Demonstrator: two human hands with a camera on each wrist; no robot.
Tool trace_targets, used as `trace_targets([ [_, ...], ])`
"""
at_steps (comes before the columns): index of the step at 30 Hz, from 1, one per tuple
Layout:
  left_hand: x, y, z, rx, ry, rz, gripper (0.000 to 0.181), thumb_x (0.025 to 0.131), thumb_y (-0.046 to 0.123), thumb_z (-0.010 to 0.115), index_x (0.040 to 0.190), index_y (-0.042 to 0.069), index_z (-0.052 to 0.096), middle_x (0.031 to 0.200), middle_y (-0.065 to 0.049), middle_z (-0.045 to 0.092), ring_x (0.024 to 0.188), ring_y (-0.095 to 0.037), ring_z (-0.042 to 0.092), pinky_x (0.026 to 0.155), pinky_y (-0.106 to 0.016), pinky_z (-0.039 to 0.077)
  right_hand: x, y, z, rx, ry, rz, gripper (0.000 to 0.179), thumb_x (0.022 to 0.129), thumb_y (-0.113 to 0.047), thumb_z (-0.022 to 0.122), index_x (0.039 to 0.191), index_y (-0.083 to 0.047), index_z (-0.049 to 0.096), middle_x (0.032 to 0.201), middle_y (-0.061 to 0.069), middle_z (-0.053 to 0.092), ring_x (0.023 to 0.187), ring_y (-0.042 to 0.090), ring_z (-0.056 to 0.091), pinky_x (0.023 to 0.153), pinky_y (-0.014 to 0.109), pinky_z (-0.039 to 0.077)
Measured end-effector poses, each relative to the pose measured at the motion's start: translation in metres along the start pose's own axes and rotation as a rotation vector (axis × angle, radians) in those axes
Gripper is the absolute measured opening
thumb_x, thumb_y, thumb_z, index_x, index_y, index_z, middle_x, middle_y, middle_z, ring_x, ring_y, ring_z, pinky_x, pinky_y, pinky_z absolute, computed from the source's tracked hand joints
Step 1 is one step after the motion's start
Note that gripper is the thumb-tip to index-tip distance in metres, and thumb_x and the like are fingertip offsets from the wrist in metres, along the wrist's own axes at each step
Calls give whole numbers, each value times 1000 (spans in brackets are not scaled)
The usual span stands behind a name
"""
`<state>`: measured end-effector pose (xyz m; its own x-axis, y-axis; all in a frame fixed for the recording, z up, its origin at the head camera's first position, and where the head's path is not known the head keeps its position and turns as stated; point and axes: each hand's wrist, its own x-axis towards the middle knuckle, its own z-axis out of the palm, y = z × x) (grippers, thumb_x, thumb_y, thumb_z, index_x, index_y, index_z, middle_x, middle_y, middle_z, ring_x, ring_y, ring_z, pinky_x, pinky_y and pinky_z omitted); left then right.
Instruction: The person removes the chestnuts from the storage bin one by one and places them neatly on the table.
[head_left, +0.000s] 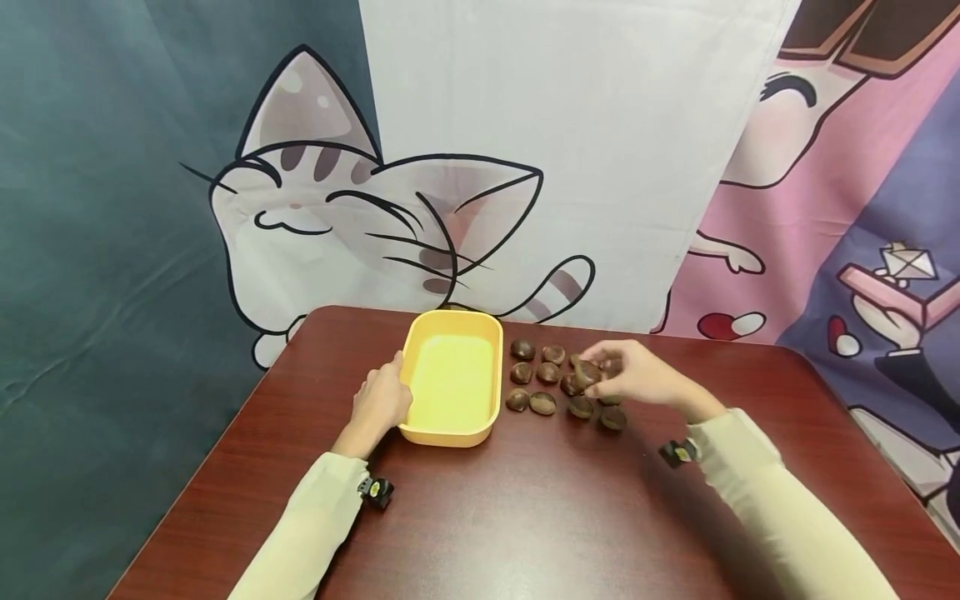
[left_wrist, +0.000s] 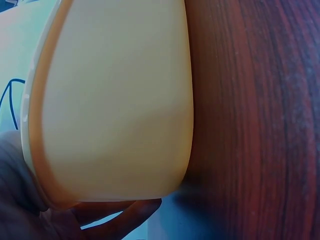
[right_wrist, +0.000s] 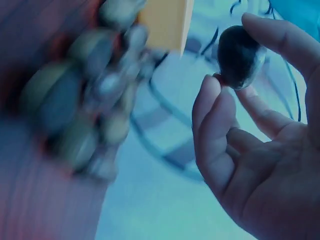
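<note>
My left hand (head_left: 381, 398) grips the left wall of a yellow plastic tray (head_left: 450, 438), which stands on the table with nothing inside it. In the left wrist view the tray's outer wall (left_wrist: 120, 100) fills much of the picture, and fingers (left_wrist: 132, 215) curl around its end. My right hand (head_left: 641, 377) pinches a dark brown chestnut (right_wrist: 241, 57) between thumb and fingertips, held above the others. Several more chestnuts (head_left: 543, 403) lie in loose rows to the right of the tray, some partly hidden by the right hand.
The dark red wooden table (head_left: 517, 517) has its far edge close behind the tray and chestnuts. Behind it hangs a cloth backdrop (head_left: 585, 125) with cartoon cats. A small black camera (head_left: 678, 452) sits at the right wrist, another (head_left: 377, 492) at the left.
</note>
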<state>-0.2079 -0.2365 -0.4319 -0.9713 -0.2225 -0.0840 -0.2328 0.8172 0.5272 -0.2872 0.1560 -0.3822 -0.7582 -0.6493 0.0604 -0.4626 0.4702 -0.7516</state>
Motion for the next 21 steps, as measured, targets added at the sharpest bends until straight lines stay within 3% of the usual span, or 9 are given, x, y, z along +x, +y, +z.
trace_targets([
  [5,0,0,0,5,-5,2,64,97,9,42,159,14,24,126,-25,60,61,-29,52,67,-44,44,-45,30,-17,-78,86,63,40,76,-13,86,111,-4,69,100,8,69,90,18,62,72,27,52],
  [9,1,-1,-1,13,0,6,64,97,9,43,158,13,24,130,-25,58,64,-29,54,68,-45,44,-68,47,-18,-145,109,134,38,76,-13,85,109,-1,69,98,7,69,93,20,61,73,27,50],
  [14,0,-2,-1,11,3,10,65,97,9,43,158,13,24,130,-25,58,62,-29,52,64,-43,43,-76,63,-10,-140,123,198,38,73,-13,87,104,0,69,94,7,69,88,21,63,70,27,50],
  [21,-2,-1,0,13,4,14,65,96,9,42,158,13,25,131,-25,58,62,-29,53,64,-43,43,-74,74,4,-148,115,228,40,71,-13,87,102,3,68,92,9,70,85,21,65,70,28,50],
])
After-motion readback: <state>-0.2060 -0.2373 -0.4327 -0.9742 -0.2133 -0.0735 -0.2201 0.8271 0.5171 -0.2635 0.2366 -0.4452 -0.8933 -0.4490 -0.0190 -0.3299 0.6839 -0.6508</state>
